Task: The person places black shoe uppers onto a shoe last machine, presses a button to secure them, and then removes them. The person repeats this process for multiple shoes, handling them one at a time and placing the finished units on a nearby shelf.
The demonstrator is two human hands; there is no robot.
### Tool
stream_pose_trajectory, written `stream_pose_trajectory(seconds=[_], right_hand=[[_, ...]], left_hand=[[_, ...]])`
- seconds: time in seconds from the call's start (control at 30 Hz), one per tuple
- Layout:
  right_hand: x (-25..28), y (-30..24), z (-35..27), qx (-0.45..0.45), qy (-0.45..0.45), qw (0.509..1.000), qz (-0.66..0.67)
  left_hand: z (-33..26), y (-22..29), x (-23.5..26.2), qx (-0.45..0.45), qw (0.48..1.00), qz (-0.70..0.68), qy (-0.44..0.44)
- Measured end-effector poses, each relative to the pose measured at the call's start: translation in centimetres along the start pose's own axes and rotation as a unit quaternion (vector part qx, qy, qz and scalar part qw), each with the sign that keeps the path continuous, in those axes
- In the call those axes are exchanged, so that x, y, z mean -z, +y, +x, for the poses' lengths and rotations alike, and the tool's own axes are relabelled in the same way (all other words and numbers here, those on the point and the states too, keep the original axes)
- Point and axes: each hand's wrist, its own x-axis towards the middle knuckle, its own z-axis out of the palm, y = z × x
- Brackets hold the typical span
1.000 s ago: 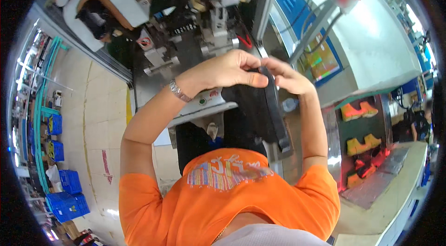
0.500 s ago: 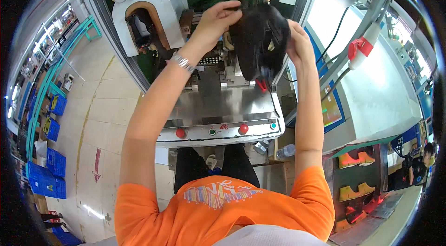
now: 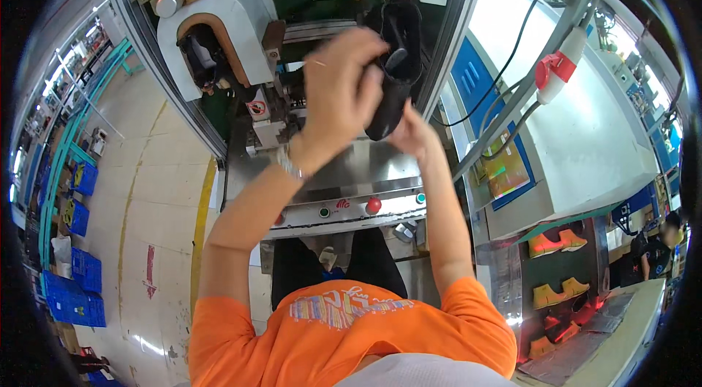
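A black boot upper (image 3: pixel 401 43) stands at the machine's right station, its opening up and its toe pointing toward me. My right hand (image 3: pixel 414 131) grips the toe end from the right and below; part of its fingers is hidden behind the boot. Just left of the boot is my left hand (image 3: pixel 338 91), slightly blurred, with thumb and fingers apart and nothing visible between them. At the left station, a second dark upper (image 3: pixel 205 58) sits inside a white housing (image 3: pixel 245 18) with a brown padded arch.
A steel machine table (image 3: pixel 329 169) carries a front panel with a red button (image 3: pixel 373 206) and green ones. A metal post (image 3: pixel 457 36) and a red-and-white plug connector (image 3: pixel 559 65) stand right. Yellow shoe uppers (image 3: pixel 559 292) lie on a rack. Blue crates (image 3: pixel 73 296) line the left.
The boot has turned from a blurred side-on pose to opening up, toe toward me. My right hand has shifted left and down to the toe; my left hand has come lower and nearer.
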Motion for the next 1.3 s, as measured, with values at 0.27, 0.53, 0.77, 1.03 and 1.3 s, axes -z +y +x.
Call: stream_pose_trajectory(seconds=[0.27,0.53,0.77,1.03,1.3], right_hand=[[-1.4,6.6,1.4,0.266,0.058,0.917,-0.291],[8.6,4.9,8.3,0.321,-0.165,0.929,-0.083],[3.2,5.9,6.9,0.264,0.154,0.952,0.026],[7.0,6.6,7.6,0.320,-0.172,0.932,0.012],[4.6,5.2,6.8,0.226,-0.122,0.966,-0.006]], left_hand=[[-1.9,6.0,0.1,0.107,0.909,0.180,-0.360],[-6.4,4.9,-3.0,0.111,0.954,0.118,-0.252],[-6.8,4.6,-2.8,0.127,0.938,0.158,-0.282],[-7.4,4.5,-3.0,0.132,0.947,0.123,-0.265],[-7.2,4.7,-2.6,0.159,0.936,0.124,-0.287]])
